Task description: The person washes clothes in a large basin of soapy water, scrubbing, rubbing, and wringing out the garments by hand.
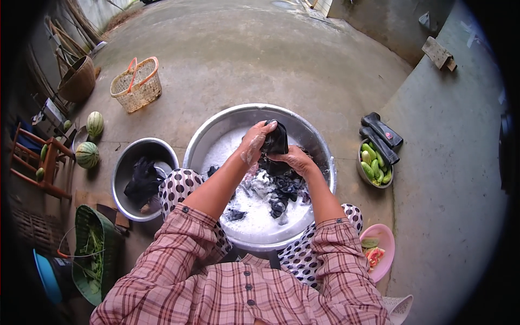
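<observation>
A large round metal basin (pixel 195 140) stands before me, holding white suds and several wet dark clothes (pixel 282 195). Above its middle, my left hand (pixel 256 140) grips the upper left side of a wet black cloth (pixel 277 138). Foam clings to that hand and wrist. My right hand (pixel 295 159) holds the lower end of the same cloth, thumb and fingers around it. Part of the cloth hangs down over the clothes in the suds, and a pinkish piece (pixel 251 172) shows among them.
Left of the basin stands a smaller metal bowl (pixel 122 178) with dark cloth. Farther out are a woven basket (pixel 140 91), striped melons (pixel 87 155) and a green basket (pixel 77 252). At right are a bowl of cucumbers (pixel 377 164), black rubber boots (pixel 380 136) and a pink bowl (pixel 386 260).
</observation>
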Action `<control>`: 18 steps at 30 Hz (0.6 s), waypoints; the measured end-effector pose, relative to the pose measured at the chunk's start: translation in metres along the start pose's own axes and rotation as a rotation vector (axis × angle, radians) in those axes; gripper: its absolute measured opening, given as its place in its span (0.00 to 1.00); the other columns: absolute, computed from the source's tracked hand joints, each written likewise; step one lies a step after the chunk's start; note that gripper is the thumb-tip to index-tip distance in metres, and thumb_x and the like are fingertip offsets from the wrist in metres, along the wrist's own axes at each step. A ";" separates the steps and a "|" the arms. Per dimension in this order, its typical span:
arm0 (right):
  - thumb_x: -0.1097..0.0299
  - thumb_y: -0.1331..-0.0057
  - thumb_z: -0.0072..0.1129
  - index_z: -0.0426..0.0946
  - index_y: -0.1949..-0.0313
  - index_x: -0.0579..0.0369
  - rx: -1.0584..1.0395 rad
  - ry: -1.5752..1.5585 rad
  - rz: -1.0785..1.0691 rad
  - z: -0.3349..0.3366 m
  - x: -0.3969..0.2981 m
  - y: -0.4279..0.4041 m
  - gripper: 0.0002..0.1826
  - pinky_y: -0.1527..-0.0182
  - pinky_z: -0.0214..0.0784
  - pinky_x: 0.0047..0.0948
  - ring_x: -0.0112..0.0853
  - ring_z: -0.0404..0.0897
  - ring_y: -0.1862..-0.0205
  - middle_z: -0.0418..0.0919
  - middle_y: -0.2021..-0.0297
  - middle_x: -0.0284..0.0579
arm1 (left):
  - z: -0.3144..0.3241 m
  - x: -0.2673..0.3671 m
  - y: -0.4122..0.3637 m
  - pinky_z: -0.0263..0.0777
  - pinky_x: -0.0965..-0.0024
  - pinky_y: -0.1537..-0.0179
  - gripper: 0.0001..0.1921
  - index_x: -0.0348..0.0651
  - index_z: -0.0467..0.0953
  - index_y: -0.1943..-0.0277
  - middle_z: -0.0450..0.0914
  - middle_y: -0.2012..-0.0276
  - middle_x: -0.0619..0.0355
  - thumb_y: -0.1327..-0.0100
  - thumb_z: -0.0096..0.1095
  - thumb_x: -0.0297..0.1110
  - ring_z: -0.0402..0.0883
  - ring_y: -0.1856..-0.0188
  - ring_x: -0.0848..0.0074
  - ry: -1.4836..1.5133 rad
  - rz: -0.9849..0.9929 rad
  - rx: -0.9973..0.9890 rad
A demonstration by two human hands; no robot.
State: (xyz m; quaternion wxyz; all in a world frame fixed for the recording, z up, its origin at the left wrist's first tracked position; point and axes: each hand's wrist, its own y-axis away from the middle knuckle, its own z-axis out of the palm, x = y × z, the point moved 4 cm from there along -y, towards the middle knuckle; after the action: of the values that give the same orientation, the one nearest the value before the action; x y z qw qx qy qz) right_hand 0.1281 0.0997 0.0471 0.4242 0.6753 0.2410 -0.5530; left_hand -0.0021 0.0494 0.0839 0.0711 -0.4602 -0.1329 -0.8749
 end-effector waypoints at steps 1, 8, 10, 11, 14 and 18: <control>0.63 0.52 0.74 0.81 0.62 0.57 0.071 -0.069 -0.054 0.000 0.010 -0.006 0.19 0.54 0.65 0.23 0.25 0.77 0.61 0.81 0.64 0.38 | 0.005 0.009 0.002 0.74 0.70 0.66 0.11 0.39 0.72 0.57 0.77 0.68 0.59 0.35 0.58 0.37 0.77 0.70 0.76 0.043 0.023 0.000; 0.65 0.41 0.65 0.72 0.50 0.60 0.125 -0.672 -0.133 -0.005 -0.017 0.013 0.22 0.63 0.77 0.30 0.31 0.81 0.64 0.80 0.61 0.44 | -0.023 0.011 0.001 0.74 0.71 0.68 0.13 0.36 0.72 0.59 0.78 0.68 0.55 0.42 0.66 0.34 0.78 0.70 0.75 0.065 0.142 0.356; 0.75 0.39 0.59 0.71 0.50 0.58 0.273 -0.876 -0.215 -0.019 -0.015 0.005 0.17 0.61 0.77 0.33 0.33 0.81 0.61 0.79 0.61 0.44 | -0.028 -0.004 -0.007 0.74 0.71 0.68 0.11 0.35 0.72 0.59 0.78 0.68 0.55 0.42 0.64 0.29 0.79 0.69 0.74 -0.114 0.227 0.388; 0.75 0.39 0.59 0.71 0.50 0.58 0.277 -0.874 -0.217 -0.023 -0.006 -0.002 0.17 0.61 0.77 0.33 0.33 0.81 0.61 0.79 0.61 0.44 | -0.029 -0.013 -0.010 0.74 0.70 0.68 0.11 0.35 0.72 0.58 0.78 0.68 0.54 0.41 0.63 0.27 0.79 0.69 0.73 -0.309 0.215 0.492; 0.86 0.45 0.50 0.70 0.49 0.52 0.650 -0.380 -0.392 -0.017 -0.018 0.004 0.24 0.54 0.74 0.31 0.31 0.78 0.58 0.77 0.57 0.41 | -0.038 -0.039 -0.016 0.76 0.69 0.67 0.11 0.34 0.71 0.57 0.79 0.67 0.52 0.40 0.62 0.29 0.79 0.69 0.72 -0.076 0.085 0.384; 0.68 0.44 0.62 0.75 0.63 0.54 0.572 0.519 -0.657 0.044 -0.060 0.034 0.10 0.53 0.66 0.38 0.43 0.75 0.60 0.74 0.65 0.51 | -0.032 -0.041 -0.003 0.76 0.63 0.60 0.15 0.35 0.72 0.57 0.79 0.63 0.49 0.33 0.54 0.42 0.79 0.65 0.64 0.265 -0.128 0.197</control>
State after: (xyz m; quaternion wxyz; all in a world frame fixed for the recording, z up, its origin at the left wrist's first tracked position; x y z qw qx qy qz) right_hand 0.1152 0.0530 0.1132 -0.0480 0.7683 0.3772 -0.5149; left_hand -0.0044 0.0431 0.0324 0.0770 -0.3220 -0.2366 -0.9135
